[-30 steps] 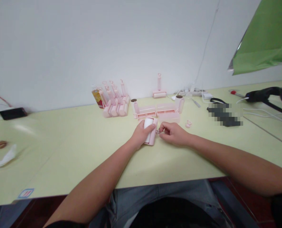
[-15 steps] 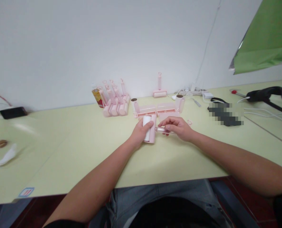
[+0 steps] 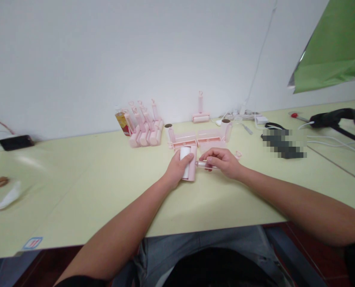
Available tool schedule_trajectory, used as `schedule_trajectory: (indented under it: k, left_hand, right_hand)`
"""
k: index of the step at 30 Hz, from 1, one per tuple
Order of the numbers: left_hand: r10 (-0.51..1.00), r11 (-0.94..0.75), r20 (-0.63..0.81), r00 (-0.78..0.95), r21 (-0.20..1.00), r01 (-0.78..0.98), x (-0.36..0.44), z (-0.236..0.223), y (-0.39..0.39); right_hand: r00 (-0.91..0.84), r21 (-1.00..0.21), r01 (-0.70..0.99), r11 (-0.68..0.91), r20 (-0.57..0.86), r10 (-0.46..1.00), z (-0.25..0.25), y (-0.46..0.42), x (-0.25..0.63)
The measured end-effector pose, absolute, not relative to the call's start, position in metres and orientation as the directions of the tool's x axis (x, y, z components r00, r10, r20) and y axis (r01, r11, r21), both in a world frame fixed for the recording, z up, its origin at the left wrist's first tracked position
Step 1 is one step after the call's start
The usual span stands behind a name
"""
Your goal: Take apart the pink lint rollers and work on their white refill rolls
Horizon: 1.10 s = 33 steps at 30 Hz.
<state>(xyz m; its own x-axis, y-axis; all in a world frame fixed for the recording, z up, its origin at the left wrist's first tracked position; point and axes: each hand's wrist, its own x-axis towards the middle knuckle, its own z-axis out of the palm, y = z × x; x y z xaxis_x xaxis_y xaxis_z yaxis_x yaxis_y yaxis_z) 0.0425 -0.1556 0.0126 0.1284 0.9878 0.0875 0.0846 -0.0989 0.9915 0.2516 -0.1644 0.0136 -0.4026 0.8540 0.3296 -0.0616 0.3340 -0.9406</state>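
Observation:
A pink lint roller with a white roll lies between my two hands above the table. My left hand grips its head from the left, thumb across the front near the white roll. The handle, partly clear, points right, and my right hand has its fingers closed around it. Some of those fingertips are hidden. Just behind my hands lie open pink lint roller cases with two upright rolls beside them. A small pink piece rests by my right wrist.
Several pink lint rollers stand at the back left beside a yellow-red packet. Another lint roller leans on the wall. A power strip, cables and black straps lie right; a phone lies far left.
Hardly anything differs. Both hands keep their hold on the lint roller, and the view has shifted very slightly.

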Motion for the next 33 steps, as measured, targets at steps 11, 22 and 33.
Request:
schedule_trajectory:
  k: [11,22,33]
  left_hand:
    - [0.986,-0.153,0.133,0.104,0.966,0.209,0.045,0.013,-0.162]
    - [0.848,0.264,-0.081,0.524,0.921,-0.285,0.046,0.044,-0.186]
    - [0.648,0.485,0.049,0.760,0.743,-0.462,0.042,0.036,-0.180]
  right_hand:
    - [-0.389,-0.949,-0.034,0.313,0.301,0.871,0.009,-0.167,0.249]
    - [-0.312,-0.945,-0.044,0.324,0.321,0.894,0.015,-0.158,0.259]
    - [-0.346,-0.927,0.015,0.375,0.348,0.872,0.009,-0.162,0.249]
